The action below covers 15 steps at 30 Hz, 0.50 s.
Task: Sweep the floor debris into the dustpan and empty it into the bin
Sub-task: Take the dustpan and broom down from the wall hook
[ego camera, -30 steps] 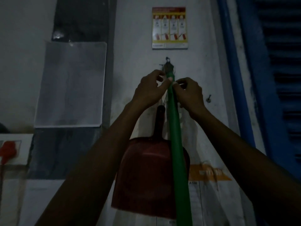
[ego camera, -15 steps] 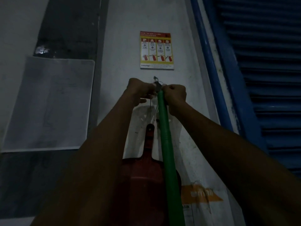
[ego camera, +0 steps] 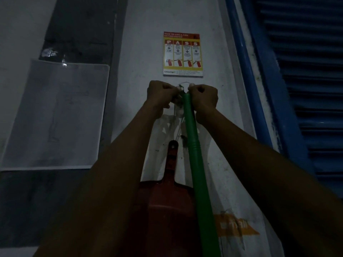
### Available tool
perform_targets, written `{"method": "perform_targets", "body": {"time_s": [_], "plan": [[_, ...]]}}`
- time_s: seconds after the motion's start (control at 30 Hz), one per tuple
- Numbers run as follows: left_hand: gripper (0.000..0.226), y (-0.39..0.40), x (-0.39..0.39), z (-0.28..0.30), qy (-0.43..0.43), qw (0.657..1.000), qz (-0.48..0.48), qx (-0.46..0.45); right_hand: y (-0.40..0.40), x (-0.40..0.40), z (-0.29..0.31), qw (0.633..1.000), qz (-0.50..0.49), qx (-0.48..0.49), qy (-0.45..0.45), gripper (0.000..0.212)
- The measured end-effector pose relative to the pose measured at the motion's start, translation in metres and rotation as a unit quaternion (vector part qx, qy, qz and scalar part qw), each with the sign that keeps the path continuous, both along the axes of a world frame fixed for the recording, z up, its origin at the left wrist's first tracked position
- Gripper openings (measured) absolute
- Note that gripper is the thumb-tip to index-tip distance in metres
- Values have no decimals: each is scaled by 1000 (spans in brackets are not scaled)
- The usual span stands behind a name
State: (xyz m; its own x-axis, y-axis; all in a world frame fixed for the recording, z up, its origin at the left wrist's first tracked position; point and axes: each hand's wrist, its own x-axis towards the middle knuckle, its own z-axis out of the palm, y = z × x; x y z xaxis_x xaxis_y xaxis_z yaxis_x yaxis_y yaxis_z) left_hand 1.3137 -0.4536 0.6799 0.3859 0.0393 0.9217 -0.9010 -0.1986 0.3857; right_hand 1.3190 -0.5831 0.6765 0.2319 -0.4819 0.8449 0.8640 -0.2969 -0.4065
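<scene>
Plastic sleeve (ego camera: 53, 115), blank, on wall. Left hand (ego camera: 161, 94) pinching wire loop (ego camera: 182, 85) at broom handle (ego camera: 194, 164) top. Red dustpan (ego camera: 167, 206) hanging behind handle. Poster (ego camera: 182, 53): "HOW TO USE A FIRE EXTINGUISHER", "PASS", "Losung". Right hand (ego camera: 204, 98) curled, pinching same loop. Blue shutter (ego camera: 306, 89).

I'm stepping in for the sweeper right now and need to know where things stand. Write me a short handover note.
Left hand: fingers pinching the wire loop at the wall hook.
Right hand: fingers curled at the top of the green broom handle.
Red dustpan hangs on the wall just left of the handle, over a white plastic bag.
Done: nothing visible; both tools are on the wall.
Left: unhook broom, take dustpan, sweep, empty. No bin or debris in view.
</scene>
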Motion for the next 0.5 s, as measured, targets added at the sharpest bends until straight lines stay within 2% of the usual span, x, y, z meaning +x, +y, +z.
{"method": "perform_targets", "body": {"time_s": [0.13, 0.27, 0.37, 0.5], "plan": [[14, 3, -1, -14, -30, 999, 5, 42, -6, -6, -26, 999, 28, 6, 24, 22], [12, 5, -7, -32, -51, 996, 2, 77, -15, -21, -69, 993, 101, -37, 55, 22], [13, 7, -9, -40, -47, 993, 10, 110, -20, -33, -104, 981, 152, -73, 94, 35], [13, 3, -9, -44, -51, 989, 5, 141, -27, -39, -138, 950, 218, -145, 169, 65]]}}
